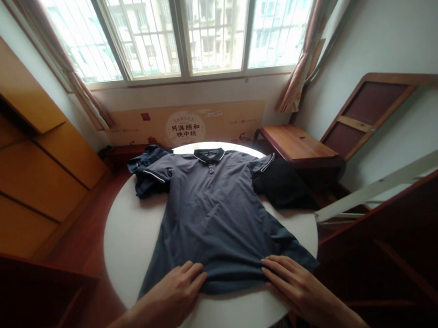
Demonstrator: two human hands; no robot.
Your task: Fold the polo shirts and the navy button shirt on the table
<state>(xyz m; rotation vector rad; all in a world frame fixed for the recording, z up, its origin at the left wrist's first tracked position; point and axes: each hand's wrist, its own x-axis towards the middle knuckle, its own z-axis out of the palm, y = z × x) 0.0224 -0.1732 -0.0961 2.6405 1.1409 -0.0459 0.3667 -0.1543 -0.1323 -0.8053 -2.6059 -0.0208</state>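
A grey-blue polo shirt [218, 209] lies spread front-up, its dark collar toward the window and its hem toward me. White lines trim the collar and both short sleeves. At the left part of the hem, my left hand [182, 286] pinches the fabric, with the thumb partly hidden. My right hand [292, 279] grips the hem farther right, fingers on top of the cloth and thumb out of sight. Between the hands the hem sags a little toward me. Beneath the shirt is a round white table [123, 240].
Dark folded clothing [284, 182] lies at the table's right, and a crumpled dark garment [151, 186] at its far left. A wooden side table [296, 141] stands beyond on the right. Orange cabinets [21, 188] line the left; a printed banner [126, 128] hangs below the window.
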